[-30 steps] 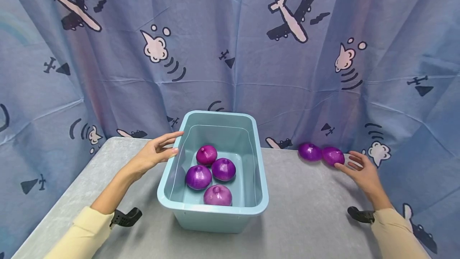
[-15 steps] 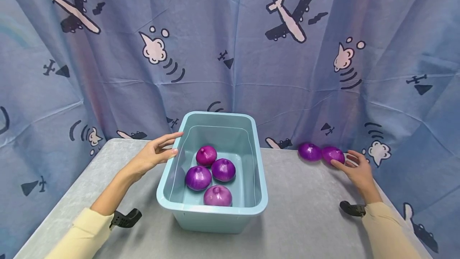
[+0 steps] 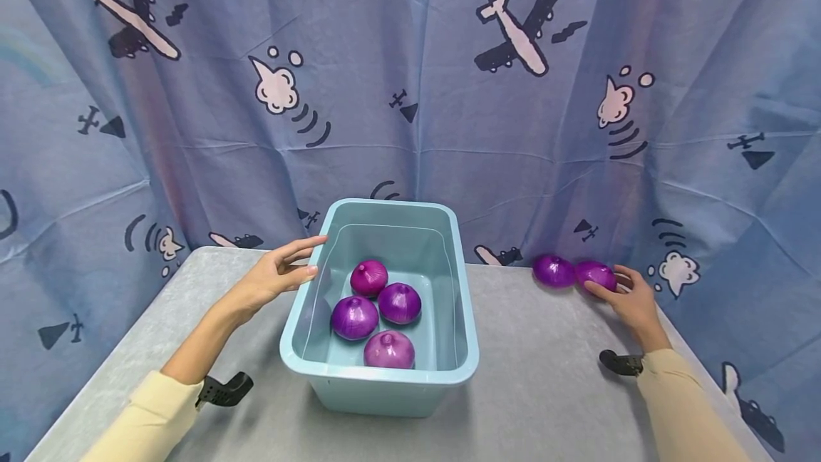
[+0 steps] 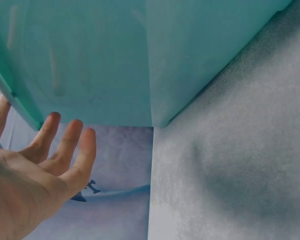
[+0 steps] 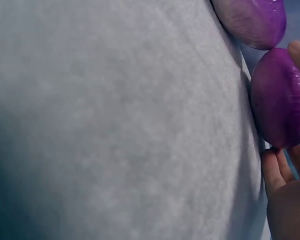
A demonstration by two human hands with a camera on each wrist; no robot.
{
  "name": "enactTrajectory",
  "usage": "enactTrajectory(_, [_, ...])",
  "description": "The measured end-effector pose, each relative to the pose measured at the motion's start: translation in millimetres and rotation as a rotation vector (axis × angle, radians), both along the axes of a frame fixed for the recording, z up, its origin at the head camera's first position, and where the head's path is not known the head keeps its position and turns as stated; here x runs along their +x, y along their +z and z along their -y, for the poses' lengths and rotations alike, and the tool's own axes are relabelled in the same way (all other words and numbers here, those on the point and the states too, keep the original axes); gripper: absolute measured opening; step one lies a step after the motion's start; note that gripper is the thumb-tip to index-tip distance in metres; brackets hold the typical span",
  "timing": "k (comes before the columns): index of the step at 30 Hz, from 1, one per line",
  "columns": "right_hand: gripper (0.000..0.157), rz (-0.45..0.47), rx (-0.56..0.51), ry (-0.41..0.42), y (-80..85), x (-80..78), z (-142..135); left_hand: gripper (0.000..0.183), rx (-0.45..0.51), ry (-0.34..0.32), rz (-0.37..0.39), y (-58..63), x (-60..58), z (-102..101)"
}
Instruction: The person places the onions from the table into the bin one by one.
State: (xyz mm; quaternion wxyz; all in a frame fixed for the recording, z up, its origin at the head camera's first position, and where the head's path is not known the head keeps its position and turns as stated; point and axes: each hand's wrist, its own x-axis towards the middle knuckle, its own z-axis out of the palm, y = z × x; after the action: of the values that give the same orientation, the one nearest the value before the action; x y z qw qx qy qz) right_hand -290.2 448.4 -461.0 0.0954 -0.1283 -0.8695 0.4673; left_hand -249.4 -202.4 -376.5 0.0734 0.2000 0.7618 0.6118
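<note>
A light blue plastic bin stands on the table with several purple onions inside, one of them a paler purple onion near its front wall. My left hand rests fingertips at the bin's left rim, fingers nearly straight; in the left wrist view the hand lies beside the bin's outer wall. At the table's back right, my right hand holds a purple onion between thumb and fingers. Another purple onion touches it on the left. The right wrist view shows the held onion between thumb and fingers.
A grey table carries everything. Behind it hangs a blue curtain printed with airplanes, close to the back edge and the two onions. Each wrist wears a black camera mount, such as the left mount.
My right hand has moved left and slightly up onto the rightmost onion, its thumb now across the front. The left hand, bin and onions look unmoved.
</note>
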Motion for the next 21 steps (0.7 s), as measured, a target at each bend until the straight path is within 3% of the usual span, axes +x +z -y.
enactTrajectory(14, [0.092,-0.02,0.06,-0.01,-2.0,-4.7,2.6,0.058,-0.006,-0.002,-0.009,-0.7,-0.7,0.4])
enactTrajectory(21, [0.095,0.004,0.027,-0.041,-5.0,-3.9,-0.2,0.059,-0.004,0.001,-0.005,-0.7,-0.5,-0.5])
